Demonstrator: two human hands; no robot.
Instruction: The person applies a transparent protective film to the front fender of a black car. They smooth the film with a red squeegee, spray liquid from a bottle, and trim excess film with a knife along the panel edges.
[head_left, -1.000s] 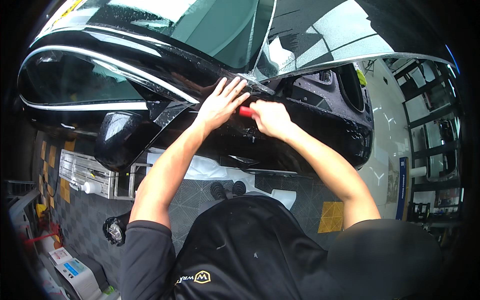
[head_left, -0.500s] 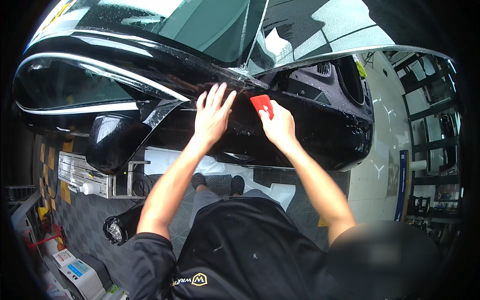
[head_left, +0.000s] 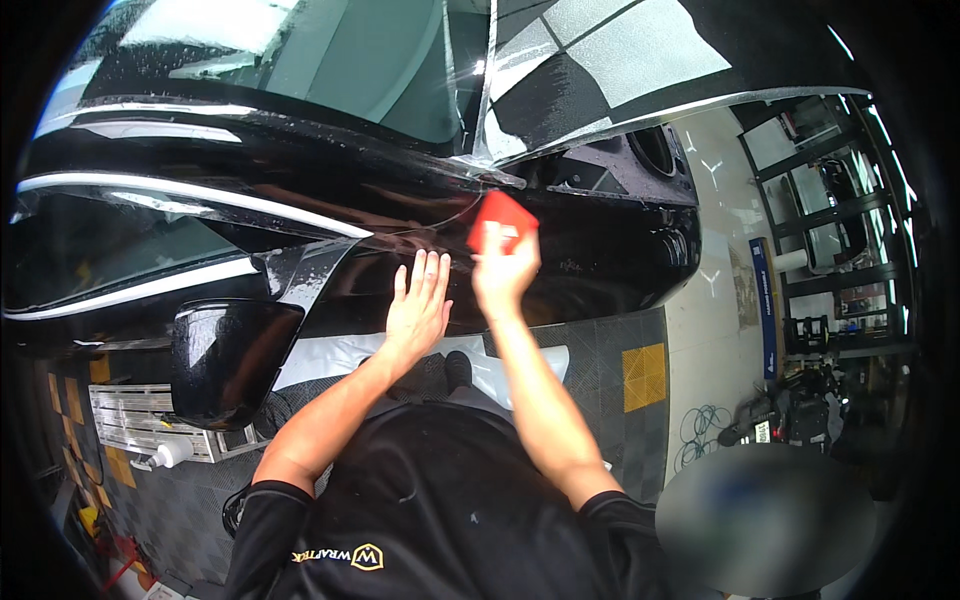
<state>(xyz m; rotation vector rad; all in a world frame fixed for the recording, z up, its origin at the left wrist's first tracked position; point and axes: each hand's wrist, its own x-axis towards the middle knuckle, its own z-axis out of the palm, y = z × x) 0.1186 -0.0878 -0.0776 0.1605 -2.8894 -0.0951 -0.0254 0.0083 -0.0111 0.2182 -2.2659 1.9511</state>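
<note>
My left hand lies flat on the black car panel below the window trim, fingers straight. To its right my right hand is closed on a red squeegee, slightly blurred, against the panel just below a thin line of film edge. Above are the wet windscreen and glossy black bonnet, with a bright crumpled strip at their corner. The black side mirror is left of my left hand, beside a wet pillar piece.
A metal step platform with a white bottle stands low at left. Pale sheeting lies on the tiled floor by my feet. At right are dark shelving, a long blue box and coiled cables.
My left hand has moved down the panel. The red squeegee in my right hand has turned and shifted left, closer to that hand. The view has shifted, with the mirror now lower.
</note>
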